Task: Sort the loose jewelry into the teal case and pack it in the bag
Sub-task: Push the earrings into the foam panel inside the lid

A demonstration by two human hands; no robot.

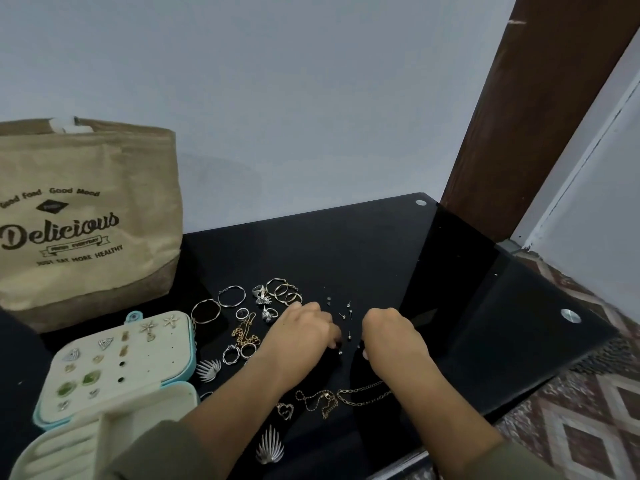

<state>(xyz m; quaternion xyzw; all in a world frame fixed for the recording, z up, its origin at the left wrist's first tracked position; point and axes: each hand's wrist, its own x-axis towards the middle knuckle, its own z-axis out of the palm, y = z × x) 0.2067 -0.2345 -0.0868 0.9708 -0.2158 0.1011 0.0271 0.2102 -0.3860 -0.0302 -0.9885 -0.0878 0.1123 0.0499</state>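
Both hands are down over the scatter of tiny stud earrings (346, 315) on the black glass surface (381, 254). The left hand (304, 336) has its fingers curled down at the studs, and the right hand (393, 336) is bunched the same way just beside it. Whether either one actually has a stud pinched, I cannot tell; the fingertips are tucked under and the pieces are too small.

The teal case (162, 355) lies open at the left, its cream panel already carrying several earrings, with free holes left. The bag (86, 220) stands behind it against the wall.

This looks like the earring-sorting step, with plenty to go: hoops (284, 291), rings (242, 351) and chains (346, 396) lie loose around the hands. The next move calls for a fine fingertip pinch on one stud, a carry across to the case, and its post lined up with an empty hole. These could easily roll or slip on the glass.
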